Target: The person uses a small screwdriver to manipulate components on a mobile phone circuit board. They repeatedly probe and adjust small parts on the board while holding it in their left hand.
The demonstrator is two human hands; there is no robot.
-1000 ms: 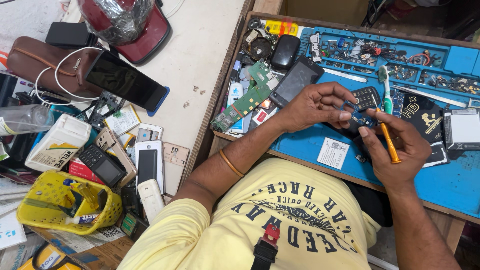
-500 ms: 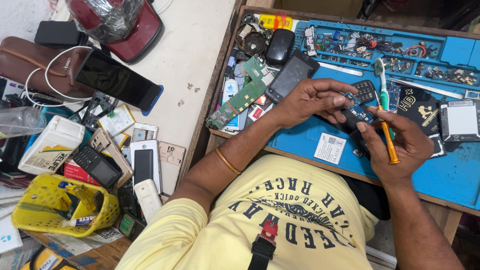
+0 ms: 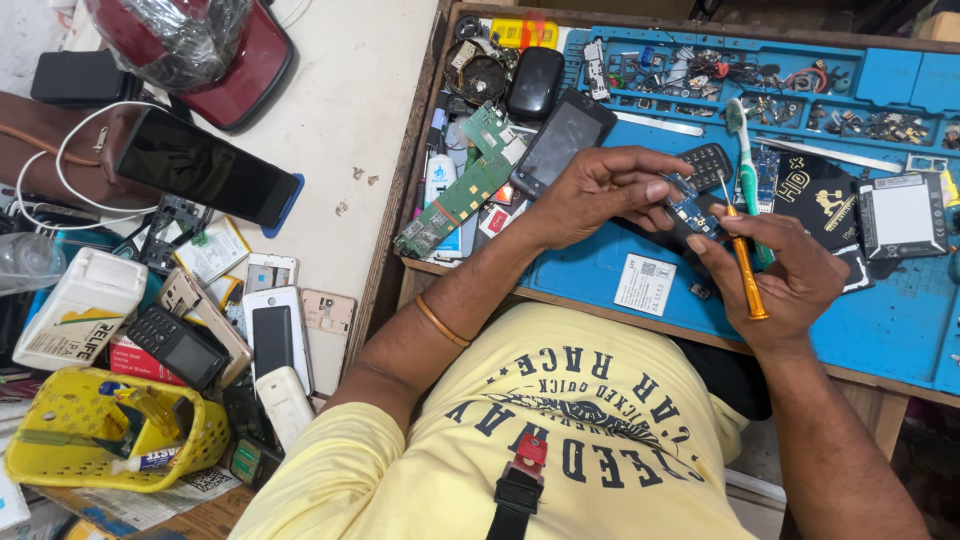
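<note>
Got my left hand (image 3: 598,192) pinched around a small blue circuit board (image 3: 688,207), thumb and fingertips clamping it just right of centre in the frame, held above the blue work mat (image 3: 880,330). My right hand (image 3: 790,275) is closed around an orange-handled screwdriver (image 3: 744,268), and the thin tip is up against the board's right edge. Can't really tell if it's sitting on a screw, too small to see.

Right under the board there's a dark phone shell and a keypad piece (image 3: 708,163) just above it. A green and white toothbrush (image 3: 745,160) lies beside my right hand, running toward the top of the frame. A white label (image 3: 645,284) sits on the mat below my hands. To the left of my left hand there's a black phone (image 3: 563,140) and a long green circuit board (image 3: 462,192). A battery (image 3: 901,215) is off at the right edge.

Far left side of the frame is a mess: a yellow basket (image 3: 70,440) at lower left, a bunch of old phones (image 3: 272,338) near it, and a big black phone (image 3: 205,180) higher up.
</note>
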